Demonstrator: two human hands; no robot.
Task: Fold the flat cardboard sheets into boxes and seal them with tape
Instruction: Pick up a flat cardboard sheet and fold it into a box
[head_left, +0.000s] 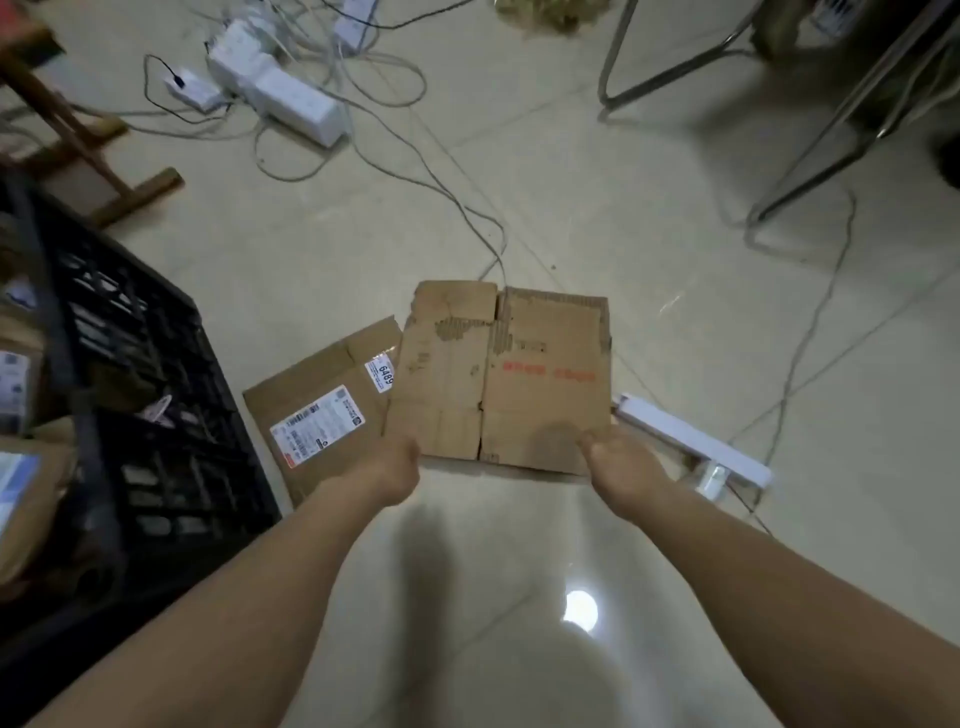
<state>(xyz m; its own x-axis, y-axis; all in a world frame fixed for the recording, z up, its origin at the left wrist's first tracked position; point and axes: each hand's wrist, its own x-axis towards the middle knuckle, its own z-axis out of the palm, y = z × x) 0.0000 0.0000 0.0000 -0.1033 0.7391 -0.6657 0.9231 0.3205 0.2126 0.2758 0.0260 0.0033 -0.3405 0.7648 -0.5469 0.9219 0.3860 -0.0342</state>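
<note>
- Two hands out front, mid-frame: left hand (397, 460) and right hand (615, 457) each grip the near edge of a flat sheet (540, 384), fingers tucked under it and out of sight.
- Sheet sits at frame centre, torn along its far flaps, red print on its right panel.
- Second sheet (322, 410) lies on the floor (519, 571) just left, partly under the first, white labels showing.
- Black crate (156, 415) at left edge.
- White power strip (691, 441) just right of the held sheet.
- Cables (363, 104) and adapters sprawl across the upper left.
</note>
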